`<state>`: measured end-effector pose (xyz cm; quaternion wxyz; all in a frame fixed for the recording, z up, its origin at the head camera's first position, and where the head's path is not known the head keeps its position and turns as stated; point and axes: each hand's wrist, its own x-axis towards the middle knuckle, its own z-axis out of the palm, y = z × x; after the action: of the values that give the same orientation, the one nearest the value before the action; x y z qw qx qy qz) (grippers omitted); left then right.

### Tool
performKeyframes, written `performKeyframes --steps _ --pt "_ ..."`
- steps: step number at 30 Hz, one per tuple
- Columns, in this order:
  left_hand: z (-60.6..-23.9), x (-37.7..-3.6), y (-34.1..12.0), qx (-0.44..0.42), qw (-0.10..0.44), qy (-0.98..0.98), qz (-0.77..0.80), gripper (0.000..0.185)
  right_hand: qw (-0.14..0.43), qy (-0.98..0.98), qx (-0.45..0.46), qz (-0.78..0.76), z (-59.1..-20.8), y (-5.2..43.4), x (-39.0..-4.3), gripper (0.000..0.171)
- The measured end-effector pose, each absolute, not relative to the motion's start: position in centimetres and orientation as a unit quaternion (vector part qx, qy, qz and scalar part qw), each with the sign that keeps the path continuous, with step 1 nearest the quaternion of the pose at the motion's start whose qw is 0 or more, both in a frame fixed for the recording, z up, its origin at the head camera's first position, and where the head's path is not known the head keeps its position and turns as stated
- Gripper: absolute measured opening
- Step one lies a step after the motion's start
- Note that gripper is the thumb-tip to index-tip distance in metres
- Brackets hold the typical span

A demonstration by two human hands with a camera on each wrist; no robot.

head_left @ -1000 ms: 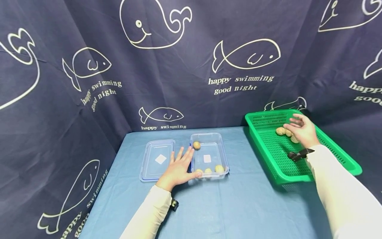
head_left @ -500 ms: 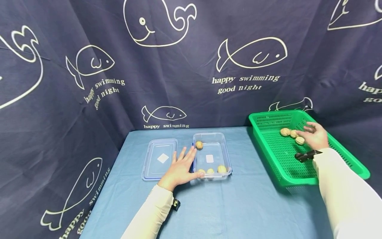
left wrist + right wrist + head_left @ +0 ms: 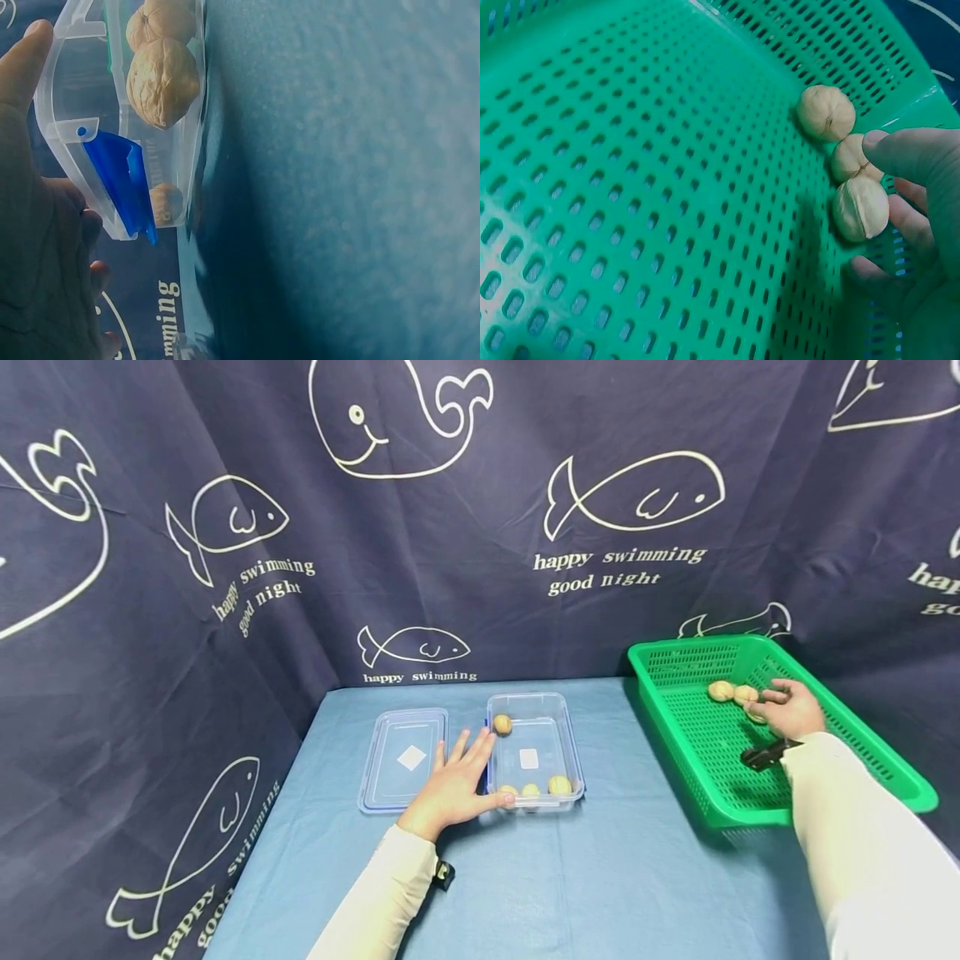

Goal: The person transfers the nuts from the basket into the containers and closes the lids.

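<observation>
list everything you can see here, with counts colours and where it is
walnuts in basket: 3, tan, far right side of the green basket, by the right hand
walnuts in box: 4, tan, one at the far end, three along the near wall
box: 1, clear with blue clips, table centre
lid: 1, clear, blue-edged, left of the box
basket: 1, green, table right
tablecloth: 1, blue
backdrop: navy, whale print
left hand: flat against the box
right hand: fingers around a basket walnut

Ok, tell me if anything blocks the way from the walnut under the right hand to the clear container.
Nothing visible does. The right hand touches a walnut in the green basket; the bare tablecloth lies between it and the open clear container.
</observation>
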<state>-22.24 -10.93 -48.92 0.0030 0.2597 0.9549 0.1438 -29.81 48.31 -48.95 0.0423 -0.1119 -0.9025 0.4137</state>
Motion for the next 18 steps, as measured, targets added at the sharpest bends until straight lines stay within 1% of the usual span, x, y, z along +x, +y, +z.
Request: performKeyframes --steps 6,13,18 --pt "-49.06 -22.26 -10.85 0.257 0.003 0.955 0.148 0.107 0.04 -0.924 -0.103 0.366 -49.34 48.18 -29.78 0.088" --pt "-48.9 -22.36 -10.76 0.255 0.004 0.956 0.141 0.108 0.039 -0.945 -0.077 0.317 -49.69 48.63 -30.02 0.077" --pt "-48.9 -22.26 -10.82 0.256 0.007 0.956 0.144 0.107 0.034 -0.947 -0.07 0.311 -49.81 48.66 -30.11 0.076"
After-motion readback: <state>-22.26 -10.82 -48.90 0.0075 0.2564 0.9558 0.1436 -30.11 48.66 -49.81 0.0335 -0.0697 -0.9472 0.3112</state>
